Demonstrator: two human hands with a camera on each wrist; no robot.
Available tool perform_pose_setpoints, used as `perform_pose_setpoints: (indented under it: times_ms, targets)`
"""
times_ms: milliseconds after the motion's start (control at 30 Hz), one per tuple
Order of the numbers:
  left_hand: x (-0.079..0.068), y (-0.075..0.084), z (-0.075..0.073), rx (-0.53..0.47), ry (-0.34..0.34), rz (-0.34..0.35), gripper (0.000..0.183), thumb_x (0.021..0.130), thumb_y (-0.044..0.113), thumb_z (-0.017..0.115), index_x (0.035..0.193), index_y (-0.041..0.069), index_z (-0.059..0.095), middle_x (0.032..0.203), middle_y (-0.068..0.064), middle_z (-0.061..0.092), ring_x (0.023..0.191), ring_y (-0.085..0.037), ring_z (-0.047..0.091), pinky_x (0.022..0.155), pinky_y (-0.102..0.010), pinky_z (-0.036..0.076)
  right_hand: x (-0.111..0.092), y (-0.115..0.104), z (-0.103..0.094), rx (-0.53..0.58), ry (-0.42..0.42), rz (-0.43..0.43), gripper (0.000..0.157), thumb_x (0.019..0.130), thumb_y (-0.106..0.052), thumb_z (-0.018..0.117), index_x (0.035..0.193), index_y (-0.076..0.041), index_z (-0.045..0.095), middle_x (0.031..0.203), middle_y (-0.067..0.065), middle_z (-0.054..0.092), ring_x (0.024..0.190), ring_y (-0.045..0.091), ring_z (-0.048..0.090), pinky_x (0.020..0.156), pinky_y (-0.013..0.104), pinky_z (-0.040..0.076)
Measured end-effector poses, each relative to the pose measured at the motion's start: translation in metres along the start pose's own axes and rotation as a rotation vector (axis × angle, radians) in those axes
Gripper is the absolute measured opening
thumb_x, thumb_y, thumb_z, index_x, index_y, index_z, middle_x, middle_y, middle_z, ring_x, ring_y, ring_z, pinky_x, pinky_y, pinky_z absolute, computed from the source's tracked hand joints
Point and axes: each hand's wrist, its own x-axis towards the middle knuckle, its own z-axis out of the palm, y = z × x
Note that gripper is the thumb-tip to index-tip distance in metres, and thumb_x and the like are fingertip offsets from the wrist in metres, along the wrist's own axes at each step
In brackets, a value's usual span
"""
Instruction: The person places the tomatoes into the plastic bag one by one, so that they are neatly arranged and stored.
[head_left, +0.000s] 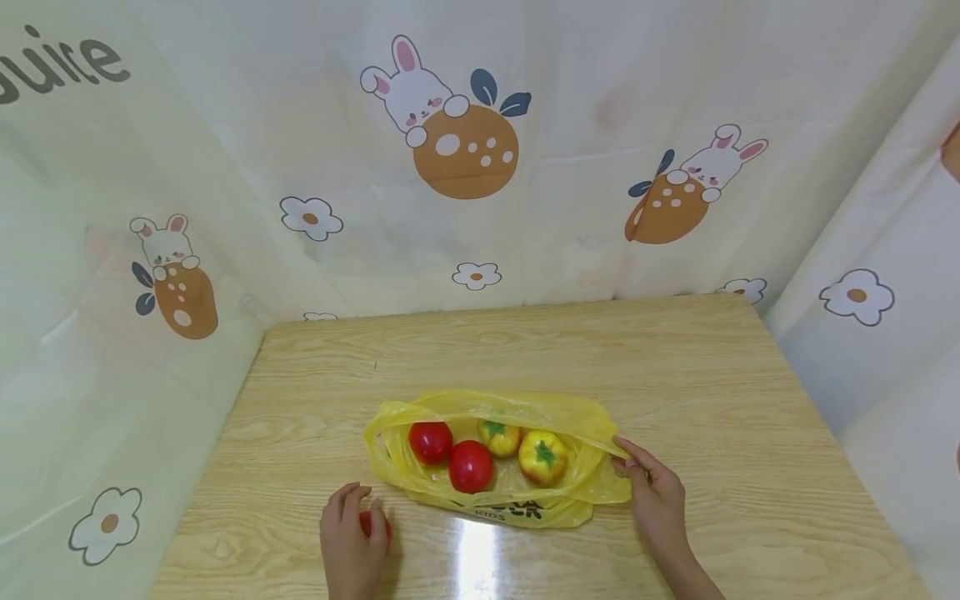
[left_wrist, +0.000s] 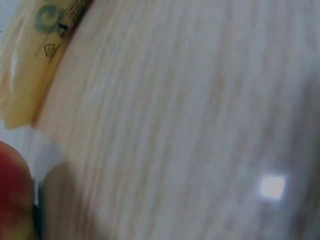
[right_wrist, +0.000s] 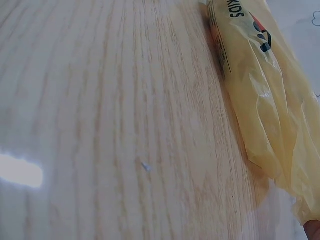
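A yellow plastic bag (head_left: pixel 525 407) lies on its side on the table, its mouth spread wide. Inside it sit two glossy red round fruits (head_left: pixel 471 467) and two yellow fruits (head_left: pixel 543 457) with green star-shaped tops. At the bag's right end, my right hand (head_left: pixel 660 500) pinches the rim between thumb and fingers; a fingertip (right_wrist: pixel 312 229) shows on the plastic in the right wrist view. Left of the bag and nearer to me, my left hand (head_left: pixel 351 537) grips another red fruit (head_left: pixel 375 530), mostly covered by the fingers. The left wrist view shows this fruit's red side (left_wrist: pixel 14 195) with something dark green beside it.
The wooden table (head_left: pixel 750 467) carries a bright light reflection in front of the bag. Behind it and at both sides hangs a pale curtain (head_left: pixel 570 100) printed with rabbits and flowers. A tiny pale speck (right_wrist: pixel 145 166) lies on the tabletop.
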Motion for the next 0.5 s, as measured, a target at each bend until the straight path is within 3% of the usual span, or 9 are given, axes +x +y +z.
perform_pose_setpoints:
  times_ms: [300, 500]
  targets:
    - [-0.002, -0.02, -0.006, 0.127, -0.025, -0.025, 0.004, 0.079, 0.003, 0.07, 0.081, 0.002, 0.067, 0.082, -0.014, 0.064, 0.073, -0.036, 0.062, 0.062, -0.05, 0.049, -0.003, -0.003, 0.002, 0.0, 0.009, -0.035, 0.035, 0.1, 0.002, 0.042, 0.128, -0.001, 0.062, 0.113, 0.026, 0.068, 0.088, -0.007, 0.065, 0.027, 0.021, 0.026]
    - [0.013, -0.029, -0.001, 0.039, 0.012, 0.055, 0.007, 0.08, -0.003, 0.07, 0.083, 0.001, 0.065, 0.087, -0.015, 0.062, 0.077, -0.035, 0.06, 0.063, -0.049, 0.048, -0.002, -0.002, 0.002, -0.016, 0.0, -0.012, 0.037, 0.099, 0.003, 0.041, 0.128, -0.001, 0.062, 0.113, 0.026, 0.068, 0.082, 0.001, 0.069, 0.028, 0.021, 0.027]
